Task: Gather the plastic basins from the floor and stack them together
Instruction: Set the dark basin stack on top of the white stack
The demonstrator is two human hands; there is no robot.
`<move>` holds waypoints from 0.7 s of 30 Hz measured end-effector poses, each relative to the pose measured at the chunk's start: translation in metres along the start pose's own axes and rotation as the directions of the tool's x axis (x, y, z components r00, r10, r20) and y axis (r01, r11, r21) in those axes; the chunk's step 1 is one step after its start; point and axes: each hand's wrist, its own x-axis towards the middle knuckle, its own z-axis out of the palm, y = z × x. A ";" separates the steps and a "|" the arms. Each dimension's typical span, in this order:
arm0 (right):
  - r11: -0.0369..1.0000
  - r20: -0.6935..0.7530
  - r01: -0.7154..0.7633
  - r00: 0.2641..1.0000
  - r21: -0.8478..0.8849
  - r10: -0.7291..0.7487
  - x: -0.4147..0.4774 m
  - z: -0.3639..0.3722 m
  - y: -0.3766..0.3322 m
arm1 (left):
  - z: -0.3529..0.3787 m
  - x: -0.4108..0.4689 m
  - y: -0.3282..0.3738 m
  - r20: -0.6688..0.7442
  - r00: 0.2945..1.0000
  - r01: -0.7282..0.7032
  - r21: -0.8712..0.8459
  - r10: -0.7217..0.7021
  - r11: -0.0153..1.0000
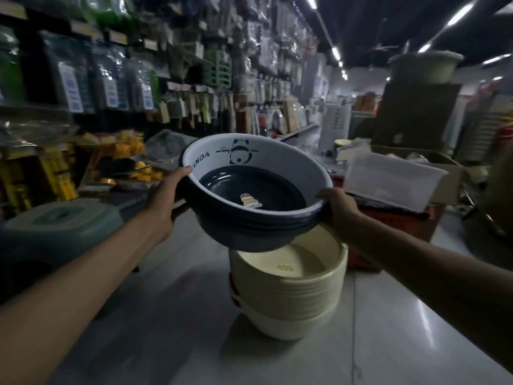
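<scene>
We hold the dark basins (pixel 272 184) up in the air with both hands. They look like several nested together, since layered rims show under the top one. Our left hand (pixel 163 201) clamps the rim at 9 o'clock, with the thumb hooked over the white edge and the fingers curled beneath. Our right hand (pixel 340 208) clamps the rim at about 4 o'clock in the same way, thumb on top. The top basin is white on its inner wall and dark on its bottom. A panda print sits at 12 o'clock on the wall, and a small sticker lies near the middle. The basins tilt slightly toward us.

At 6 o'clock from them, lower down, a stack of cream basins (pixel 288 295) stands upright on the grey floor (pixel 177 315). The dark basins overlap its far rim in our view, and we cannot tell whether the two touch.

At 9 o'clock a green tub (pixel 61 226) lies near our left forearm. Stocked shelves (pixel 111 79) run from 9 to 12 o'clock. At 3 o'clock a clear box (pixel 388 182) rests above a red crate (pixel 394 220).
</scene>
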 end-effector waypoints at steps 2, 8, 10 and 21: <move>1.000 -0.006 0.008 1.000 -0.008 -0.008 0.005 -0.007 -0.011 | 0.016 0.002 0.004 0.007 1.000 0.031 -0.005 -0.031 1.000; 0.995 -0.011 0.055 0.998 -0.078 -0.056 0.039 -0.033 -0.035 | 0.061 0.025 0.002 0.048 0.991 0.121 0.073 -0.125 0.990; 0.995 -0.016 0.027 0.999 -0.097 -0.028 0.056 -0.044 -0.028 | 0.076 0.033 -0.009 0.034 0.989 0.140 0.090 -0.144 0.986; 0.978 0.000 -0.116 0.993 -0.175 0.118 0.105 -0.102 0.055 | 0.109 0.041 -0.120 -0.075 0.987 0.154 0.207 -0.141 0.966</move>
